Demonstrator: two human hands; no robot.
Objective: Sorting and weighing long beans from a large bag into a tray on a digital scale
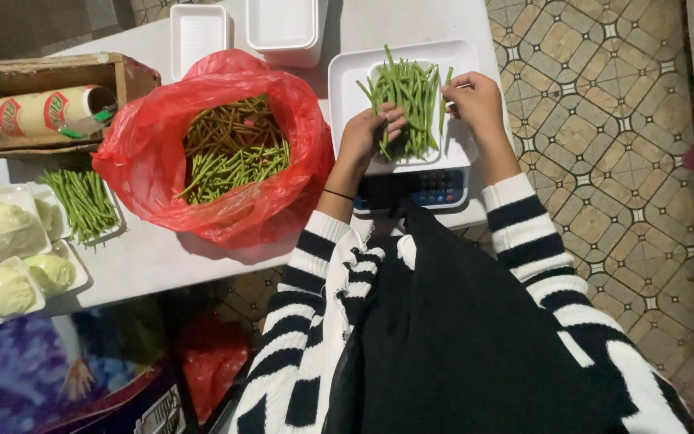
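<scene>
From your head camera, your left hand (367, 133) rests loosely curled on the green beans (408, 100) piled in a white foam tray (347, 80) on the scale (415, 189). Your right hand (475, 103) pinches a few beans at the pile's right edge. Your dark apron hides the scale's front edge. The white surface (146, 257) also carries a red bag (226, 137) of beans, and wrapped cabbages (2, 229) cut off at the left. Patterned floor tiles (604, 120) lie to the right.

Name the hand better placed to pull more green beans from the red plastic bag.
Left, probably. The left hand rests on the green beans in the white foam tray, right beside the red plastic bag; the right hand is at the tray's far side.
</scene>
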